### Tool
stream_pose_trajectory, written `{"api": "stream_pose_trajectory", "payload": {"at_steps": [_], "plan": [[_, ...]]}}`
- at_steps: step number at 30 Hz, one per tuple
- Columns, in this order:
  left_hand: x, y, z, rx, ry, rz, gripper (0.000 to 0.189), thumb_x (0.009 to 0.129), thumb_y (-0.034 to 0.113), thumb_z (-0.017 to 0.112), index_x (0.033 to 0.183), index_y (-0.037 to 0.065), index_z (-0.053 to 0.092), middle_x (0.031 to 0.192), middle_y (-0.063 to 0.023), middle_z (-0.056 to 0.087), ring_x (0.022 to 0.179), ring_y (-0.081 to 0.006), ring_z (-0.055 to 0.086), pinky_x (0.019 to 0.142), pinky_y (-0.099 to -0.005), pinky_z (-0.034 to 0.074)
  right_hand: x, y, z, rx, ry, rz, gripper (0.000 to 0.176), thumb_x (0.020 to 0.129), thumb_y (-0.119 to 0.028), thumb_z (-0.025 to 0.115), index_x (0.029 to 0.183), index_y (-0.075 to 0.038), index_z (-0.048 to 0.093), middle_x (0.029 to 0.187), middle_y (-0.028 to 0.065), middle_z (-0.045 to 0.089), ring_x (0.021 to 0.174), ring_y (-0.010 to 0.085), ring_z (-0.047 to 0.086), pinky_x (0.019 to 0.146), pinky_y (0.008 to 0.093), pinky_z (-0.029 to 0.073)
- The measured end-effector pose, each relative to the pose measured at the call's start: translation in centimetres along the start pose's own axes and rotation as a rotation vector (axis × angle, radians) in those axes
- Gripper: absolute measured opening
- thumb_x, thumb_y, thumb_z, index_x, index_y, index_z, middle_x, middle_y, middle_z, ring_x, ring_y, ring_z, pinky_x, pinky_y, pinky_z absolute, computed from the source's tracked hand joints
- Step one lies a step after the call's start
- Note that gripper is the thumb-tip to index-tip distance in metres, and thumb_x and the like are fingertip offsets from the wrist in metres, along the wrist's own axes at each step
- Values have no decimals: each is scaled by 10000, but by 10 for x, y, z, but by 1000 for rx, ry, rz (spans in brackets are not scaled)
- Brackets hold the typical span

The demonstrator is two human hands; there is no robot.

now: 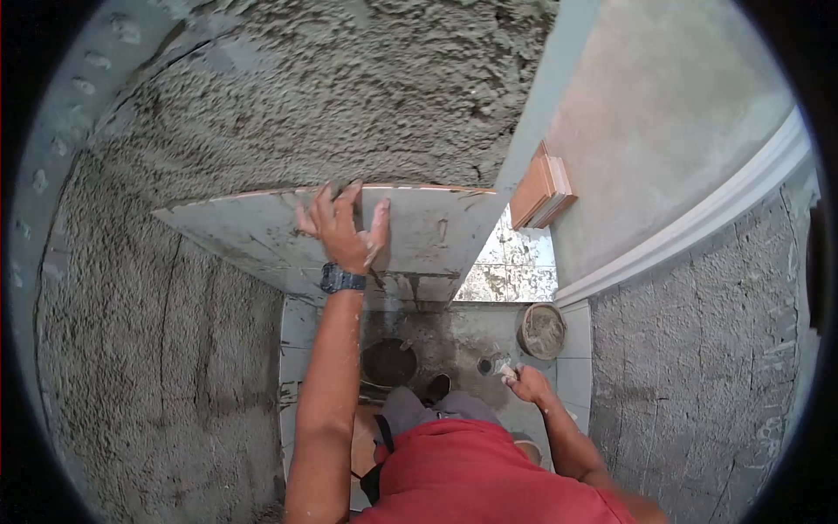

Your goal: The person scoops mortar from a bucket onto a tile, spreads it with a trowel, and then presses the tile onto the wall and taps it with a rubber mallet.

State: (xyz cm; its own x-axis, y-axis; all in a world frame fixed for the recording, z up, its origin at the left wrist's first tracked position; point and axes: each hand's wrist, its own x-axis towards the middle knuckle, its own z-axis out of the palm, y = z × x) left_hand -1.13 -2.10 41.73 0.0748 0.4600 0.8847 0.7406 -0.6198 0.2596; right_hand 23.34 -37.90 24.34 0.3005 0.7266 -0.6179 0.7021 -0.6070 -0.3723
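Note:
My left hand point(345, 229), with a watch on the wrist, rests against a grey, mortar-smeared wall tile point(419, 231). Its fingers are spread and reach over the tile's top edge, where a thin reddish rim shows. Rough mortar point(367, 105) covers the wall above. Low on the right, my right hand point(529, 384) is closed around the pale handle of a small trowel point(505, 370); the blade is small in view and hard to make out. Just beyond it stands a bucket of grey mortar point(543, 334).
A dark round bucket point(389, 363) stands on the wet, dirty floor near my feet. Stacked tiles point(543, 192) lean by the doorway on a splattered tiled floor point(509, 271). Rough plastered walls close in at left point(157, 332) and right point(698, 349).

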Motion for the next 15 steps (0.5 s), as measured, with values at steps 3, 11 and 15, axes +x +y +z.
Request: {"api": "stream_pose_trajectory", "payload": {"at_steps": [3, 11, 15], "plan": [[2, 3, -24, -85, -197, -34, 520, 749, 271, 762, 1217, 102, 611, 1253, -182, 528, 1250, -388, 430, 1096, -604, 171, 6, -8, 5, -43, -23, -30, 481, 840, -432, 640, 1011, 18, 632, 977, 260, 657, 977, 424, 621, 828, 472, 481], [-226, -20, -124, -184, -375, -738, 784, 882, 404, 649, 1488, 45, 308, 1488, -229, 359, 1375, -472, 276, 1116, -507, 244, 13, 49, 84, -43, -46, -47, 510, 831, -441, 652, 957, 52, 671, 928, 274, 669, 941, 403, 649, 788, 461, 488], [-367, 2, -233, -84, -1097, -1288, 706, 859, 406, 643, 1434, 74, 401, 1462, -278, 345, 1284, -506, 375, 1043, -522, 370, -14, 85, 113, -114, -270, 279, 492, 836, -459, 652, 916, 23, 709, 850, 237, 693, 804, 314, 686, 775, 435, 509]]}}
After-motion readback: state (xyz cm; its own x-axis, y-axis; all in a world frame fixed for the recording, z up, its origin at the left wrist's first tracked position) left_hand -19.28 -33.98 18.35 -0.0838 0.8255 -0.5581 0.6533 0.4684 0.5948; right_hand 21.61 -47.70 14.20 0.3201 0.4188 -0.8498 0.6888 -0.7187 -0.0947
